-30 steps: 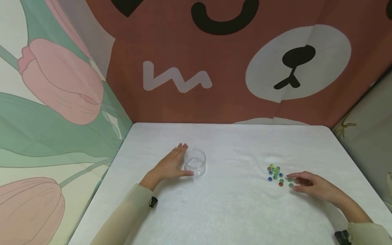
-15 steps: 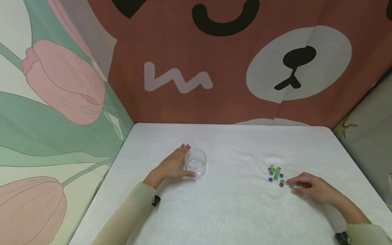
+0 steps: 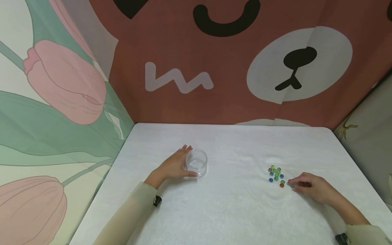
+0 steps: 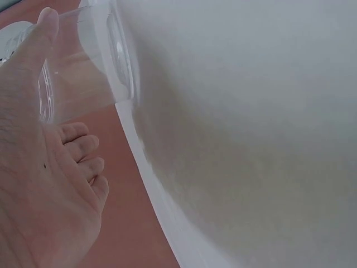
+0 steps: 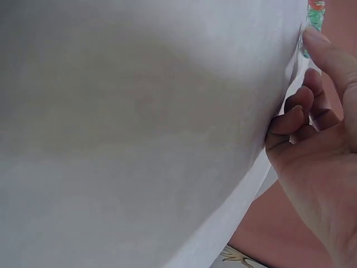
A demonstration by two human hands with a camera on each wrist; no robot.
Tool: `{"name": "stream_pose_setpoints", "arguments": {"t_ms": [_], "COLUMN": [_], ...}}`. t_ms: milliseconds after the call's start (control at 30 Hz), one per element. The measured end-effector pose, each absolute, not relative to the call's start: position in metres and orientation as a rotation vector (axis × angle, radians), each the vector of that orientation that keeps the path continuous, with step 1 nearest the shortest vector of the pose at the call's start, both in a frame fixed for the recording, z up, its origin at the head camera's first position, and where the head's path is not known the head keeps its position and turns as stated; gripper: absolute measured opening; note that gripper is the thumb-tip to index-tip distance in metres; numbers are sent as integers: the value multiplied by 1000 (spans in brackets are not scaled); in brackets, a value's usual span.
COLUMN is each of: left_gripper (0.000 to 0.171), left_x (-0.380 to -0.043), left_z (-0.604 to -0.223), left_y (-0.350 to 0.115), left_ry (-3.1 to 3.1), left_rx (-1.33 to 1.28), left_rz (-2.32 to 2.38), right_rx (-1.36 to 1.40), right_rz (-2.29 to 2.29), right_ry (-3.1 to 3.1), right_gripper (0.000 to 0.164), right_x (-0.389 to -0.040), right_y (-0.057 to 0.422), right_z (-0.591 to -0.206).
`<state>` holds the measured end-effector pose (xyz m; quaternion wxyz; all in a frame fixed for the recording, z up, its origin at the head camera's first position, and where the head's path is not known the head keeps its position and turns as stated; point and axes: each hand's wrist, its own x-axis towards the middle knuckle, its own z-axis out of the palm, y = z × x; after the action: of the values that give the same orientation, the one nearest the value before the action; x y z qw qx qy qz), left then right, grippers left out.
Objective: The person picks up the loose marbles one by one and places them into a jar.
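My left hand rests against the left side of a clear cylindrical cup, which stands upright on the white-covered table. Its thumb lies along the near side and the fingers, nearly straight, reach toward the far side. In the left wrist view the thumb crosses the cup, and the other fingers are loosely bent. On the right, my right hand pinches a green glass marble between thumb and fingertips, low over the cloth. Several glass marbles, green, yellow, blue and brownish, lie just left of it, with a red marble nearest.
White cloth covers the table, slightly wrinkled around the marbles. A brown hanging with a printed bear face rises behind the far edge. Tulip-patterned fabric borders the left side, and a greyish fabric the right.
My right hand's thumb and fingertips have come together on the green marble. My left hand stays at the cup, and the view has shifted slightly.
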<state>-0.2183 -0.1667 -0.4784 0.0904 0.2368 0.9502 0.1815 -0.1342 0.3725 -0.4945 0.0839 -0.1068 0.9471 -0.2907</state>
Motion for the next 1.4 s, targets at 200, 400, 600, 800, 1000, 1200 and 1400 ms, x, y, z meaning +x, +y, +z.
{"name": "stream_pose_setpoints", "arguments": {"t_ms": [200,400,600,800,1000,1200,1400], "left_gripper": [122,120,118,116,118,119,119], "left_x": [-217,-216,-216,-217,-217,-216,-217], "left_z": [-479,-477,-476,-476,-477,-477,-478], "left_y": [-168,-167,-166,-165,-166,-166,-166], "left_ry": [2827,2818,2821,2818,2823,2811,2819], "left_rx": [700,702,707,711,713,720,731], "left_rz": [509,525,521,528,526,542,526], "right_rx": [-347,-316,-266,-292,-387,-373,-338], "right_rz": [-856,-885,-1000,-1107,-1245,-1316,-1411], "right_ry": [2901,2924,2905,2911,2893,2837,2729], "right_gripper": [18,18,23,23,19,21,26], "right_x": [-136,-136,-137,-140,-141,-144,-147], "right_y": [372,366,351,339,327,314,300], "right_z": [-499,-494,-481,-474,-472,-473,-469]}}
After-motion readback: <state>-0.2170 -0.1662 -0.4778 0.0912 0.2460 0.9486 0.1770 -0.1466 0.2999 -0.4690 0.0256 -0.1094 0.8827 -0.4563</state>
